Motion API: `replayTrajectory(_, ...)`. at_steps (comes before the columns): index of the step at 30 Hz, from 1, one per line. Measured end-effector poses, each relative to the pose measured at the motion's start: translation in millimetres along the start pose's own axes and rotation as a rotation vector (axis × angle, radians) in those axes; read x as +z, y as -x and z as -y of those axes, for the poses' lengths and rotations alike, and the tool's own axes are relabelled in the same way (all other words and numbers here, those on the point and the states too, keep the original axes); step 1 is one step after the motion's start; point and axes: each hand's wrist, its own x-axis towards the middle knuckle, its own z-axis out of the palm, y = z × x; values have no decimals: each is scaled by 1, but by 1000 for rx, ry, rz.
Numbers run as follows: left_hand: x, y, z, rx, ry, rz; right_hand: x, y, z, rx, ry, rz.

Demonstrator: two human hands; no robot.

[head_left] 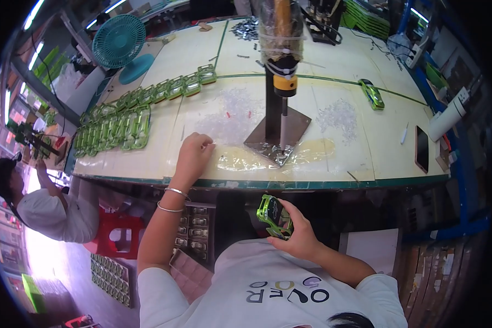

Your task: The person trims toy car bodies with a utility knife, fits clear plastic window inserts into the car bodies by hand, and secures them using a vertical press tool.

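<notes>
One green toy car [275,217] gripped in right hand [295,232]. Left hand [193,154] pinched shut on bench [147,158]. One more car [372,93] lies far right; many green shells [115,128] left.

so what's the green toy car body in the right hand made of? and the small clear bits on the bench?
Green toy car body: likely moulded plastic or plated metal, with glossy metallic-green sheen; can't tell which. Small clear bits: apparently transparent plastic, glinting and translucent, scattered ahead of the left hand on the bench.
</notes>
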Motion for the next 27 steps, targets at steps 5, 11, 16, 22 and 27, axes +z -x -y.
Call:
replayTrajectory(5, -2, -23, 2, -4, -330, 244, -6, 8, -1, 98, -35, 3)
replayTrajectory(11, -5, -26, -1, 64, -425, 326, -6, 20, -4, 117, -77, -26)
replayTrajectory(16, -1, -24, -3, 125, -497, 288, -9, 32, -2, 141, -72, -56)
replayTrajectory(22, 1, -21, -12, 188, -734, 308, -7, 47, 2, 106, -69, -112)
replayTrajectory(27, 7, -12, -17, 344, -846, 233, -13, 60, 5, 95, -46, -161)
